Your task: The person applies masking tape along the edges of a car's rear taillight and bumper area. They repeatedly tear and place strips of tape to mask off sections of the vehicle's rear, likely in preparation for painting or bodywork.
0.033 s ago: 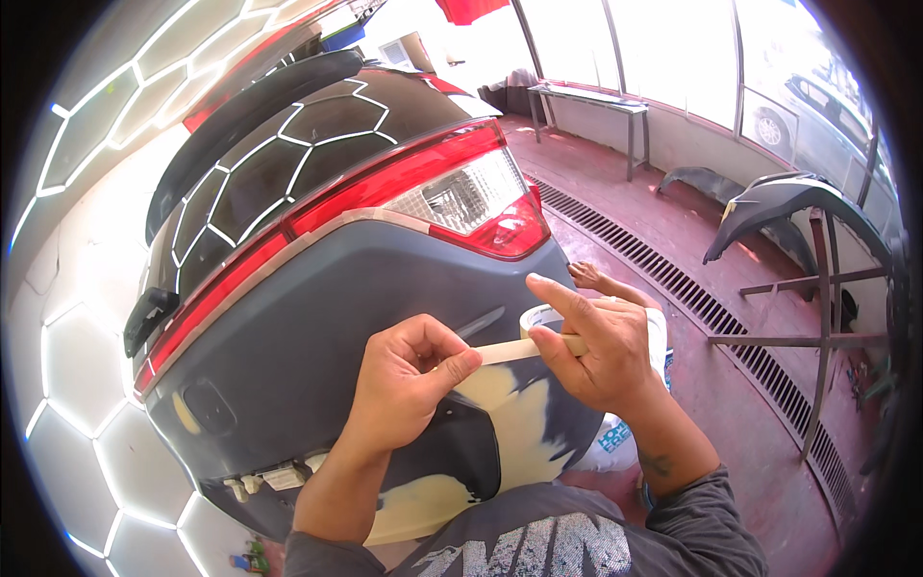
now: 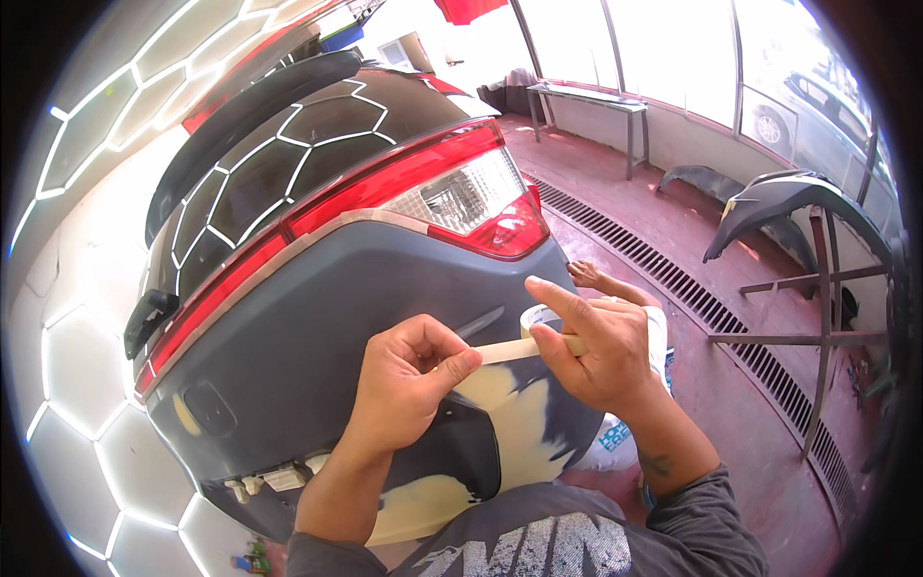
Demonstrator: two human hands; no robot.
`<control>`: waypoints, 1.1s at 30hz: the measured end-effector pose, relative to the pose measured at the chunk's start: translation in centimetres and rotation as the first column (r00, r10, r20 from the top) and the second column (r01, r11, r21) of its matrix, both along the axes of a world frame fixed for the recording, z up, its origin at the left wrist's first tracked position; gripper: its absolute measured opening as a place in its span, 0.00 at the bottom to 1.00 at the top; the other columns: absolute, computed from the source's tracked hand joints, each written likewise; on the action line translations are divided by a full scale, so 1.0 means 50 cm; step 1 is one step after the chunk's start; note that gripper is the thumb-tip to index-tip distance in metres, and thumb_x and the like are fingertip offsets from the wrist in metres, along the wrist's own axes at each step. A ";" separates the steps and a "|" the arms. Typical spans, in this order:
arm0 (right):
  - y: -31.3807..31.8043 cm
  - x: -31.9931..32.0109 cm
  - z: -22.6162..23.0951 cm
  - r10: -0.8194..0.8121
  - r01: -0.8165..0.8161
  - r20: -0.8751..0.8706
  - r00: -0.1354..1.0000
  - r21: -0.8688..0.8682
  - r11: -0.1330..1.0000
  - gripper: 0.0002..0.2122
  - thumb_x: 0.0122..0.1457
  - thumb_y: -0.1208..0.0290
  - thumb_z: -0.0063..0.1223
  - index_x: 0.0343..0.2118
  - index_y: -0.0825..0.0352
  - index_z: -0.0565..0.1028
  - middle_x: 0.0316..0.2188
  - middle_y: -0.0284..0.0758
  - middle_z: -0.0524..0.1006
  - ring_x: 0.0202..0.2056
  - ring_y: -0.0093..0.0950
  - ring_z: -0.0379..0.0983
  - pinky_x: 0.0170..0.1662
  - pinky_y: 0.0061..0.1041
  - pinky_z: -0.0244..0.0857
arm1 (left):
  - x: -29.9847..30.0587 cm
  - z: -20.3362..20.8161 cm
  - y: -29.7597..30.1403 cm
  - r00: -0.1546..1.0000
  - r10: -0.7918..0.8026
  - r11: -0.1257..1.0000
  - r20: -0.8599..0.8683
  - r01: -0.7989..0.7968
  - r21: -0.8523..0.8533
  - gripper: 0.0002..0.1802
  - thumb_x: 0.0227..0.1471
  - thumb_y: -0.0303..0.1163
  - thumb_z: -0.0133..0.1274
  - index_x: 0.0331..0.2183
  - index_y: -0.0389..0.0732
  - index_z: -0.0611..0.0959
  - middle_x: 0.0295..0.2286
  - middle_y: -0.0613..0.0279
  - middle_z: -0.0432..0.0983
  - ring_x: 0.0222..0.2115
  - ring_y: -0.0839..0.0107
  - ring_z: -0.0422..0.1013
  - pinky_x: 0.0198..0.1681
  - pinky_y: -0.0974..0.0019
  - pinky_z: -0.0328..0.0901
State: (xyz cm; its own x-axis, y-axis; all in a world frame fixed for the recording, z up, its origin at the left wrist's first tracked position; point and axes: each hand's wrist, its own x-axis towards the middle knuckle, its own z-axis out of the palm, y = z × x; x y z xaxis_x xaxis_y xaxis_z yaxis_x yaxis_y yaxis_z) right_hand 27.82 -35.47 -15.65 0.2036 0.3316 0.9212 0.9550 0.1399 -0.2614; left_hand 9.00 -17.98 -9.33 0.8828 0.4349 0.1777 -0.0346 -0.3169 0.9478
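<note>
Between my hands a short strip of cream masking tape [image 2: 510, 352] is stretched level. My left hand [image 2: 399, 380] pinches its free end between thumb and fingertips. My right hand [image 2: 601, 356] is closed around the tape roll [image 2: 538, 317], with the index finger pointing out and the thumb by the strip; most of the roll is hidden behind the fingers. Behind both hands stands the rear of a car in matte grey primer [image 2: 385, 274], with cream patches lower down. Tape lines the lower edge of the red and clear tail light [image 2: 466, 197].
Beyond the car's right corner, another person's hand [image 2: 584, 274] is close to the panel. A floor drain grate [image 2: 673, 260] runs along the right. Farther right, a metal stand [image 2: 822, 288] carries a dark bumper [image 2: 798, 207]. A narrow bench [image 2: 591, 99] stands by the windows.
</note>
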 end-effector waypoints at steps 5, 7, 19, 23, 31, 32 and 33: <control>0.030 0.027 -0.024 -0.099 0.093 0.028 0.995 0.161 0.983 0.17 0.58 0.74 0.71 0.52 0.62 0.89 0.20 0.31 0.81 0.19 0.29 0.77 0.28 0.31 0.70 | 0.013 -0.039 -0.021 0.957 0.132 0.953 0.259 -0.195 0.234 0.07 0.64 0.24 0.71 0.35 0.37 0.86 0.33 0.65 0.85 0.32 0.83 0.75 0.38 0.73 0.70; 0.023 0.087 -0.041 -0.215 0.252 -0.162 0.963 0.262 0.932 0.16 0.62 0.73 0.69 0.53 0.63 0.87 0.22 0.30 0.80 0.21 0.26 0.72 0.28 0.29 0.67 | 0.027 -0.023 -0.039 0.840 0.135 0.769 0.525 -0.423 0.479 0.06 0.64 0.21 0.70 0.36 0.36 0.86 0.35 0.62 0.86 0.34 0.81 0.77 0.41 0.71 0.72; 0.111 0.081 0.038 0.277 -0.219 -0.531 0.801 0.171 0.961 0.11 0.68 0.66 0.70 0.49 0.64 0.87 0.34 0.31 0.80 0.37 0.22 0.72 0.45 0.27 0.69 | 0.123 0.237 0.096 0.995 0.098 0.600 0.005 -0.063 0.797 0.16 0.58 0.25 0.72 0.47 0.39 0.85 0.30 0.63 0.87 0.34 0.79 0.77 0.45 0.66 0.71; 0.161 0.087 0.053 0.248 -0.263 -0.563 0.789 0.056 0.963 0.11 0.68 0.66 0.73 0.44 0.67 0.85 0.34 0.26 0.75 0.37 0.17 0.69 0.43 0.21 0.65 | 0.159 0.247 0.100 0.990 0.072 0.648 -0.121 0.046 0.760 0.20 0.59 0.24 0.72 0.52 0.39 0.86 0.31 0.62 0.88 0.34 0.78 0.78 0.45 0.65 0.71; 0.198 0.100 0.038 0.271 -0.301 -0.564 0.780 0.041 0.953 0.06 0.65 0.72 0.72 0.39 0.69 0.87 0.34 0.31 0.81 0.37 0.23 0.75 0.43 0.27 0.69 | 0.162 0.237 0.141 0.990 0.080 0.602 -0.118 0.046 0.797 0.09 0.58 0.25 0.72 0.41 0.36 0.93 0.34 0.62 0.90 0.35 0.77 0.80 0.46 0.65 0.72; 0.202 0.099 0.034 0.242 -0.253 -0.511 0.825 0.049 0.966 0.05 0.64 0.73 0.72 0.38 0.68 0.87 0.34 0.31 0.80 0.37 0.25 0.75 0.44 0.28 0.69 | 0.161 0.233 0.143 0.990 0.085 0.591 -0.111 0.040 0.806 0.07 0.58 0.25 0.72 0.39 0.36 0.93 0.34 0.61 0.90 0.36 0.76 0.80 0.46 0.65 0.73; 0.207 0.097 0.030 0.209 -0.204 -0.456 0.865 0.061 0.977 0.04 0.64 0.74 0.72 0.38 0.67 0.88 0.34 0.32 0.80 0.37 0.27 0.76 0.44 0.28 0.69 | 0.160 0.227 0.145 0.993 0.083 0.561 -0.089 0.027 0.828 0.07 0.57 0.25 0.72 0.39 0.36 0.94 0.34 0.60 0.90 0.36 0.73 0.81 0.46 0.64 0.73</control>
